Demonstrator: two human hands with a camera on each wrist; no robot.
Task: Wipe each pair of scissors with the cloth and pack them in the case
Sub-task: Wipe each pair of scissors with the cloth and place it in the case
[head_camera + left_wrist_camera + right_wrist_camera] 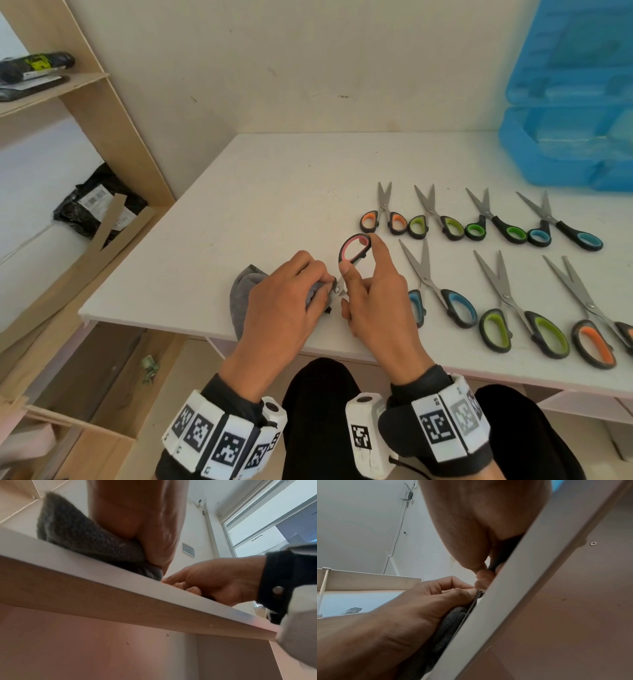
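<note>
1. The right hand gripped the pink-handled scissors by the handle, thumb and curled fingers round the lower loop and the index finger stretched up against the upper loop. This probably steadied the pair and kept the blades pointing toward the other hand.
2. The left hand was closed round a bunched part of the grey cloth, its fingertips pinching the fabric onto the blades just beside the pivot. The grip looked suited to drawing the cloth along the metal.
3. The rest of the cloth lay on the white table at its near edge, so the wiping was done low, close to the person.
4. Seven more pairs lay on the table to the right, blades pointing away: four in the far row and three in the near row. With the held pair that made eight in view. The handle colours in the rows were orange, green and blue.
5. One blue case stood open at the far right corner, well apart from the hands. No scissors could be seen in it.
</note>
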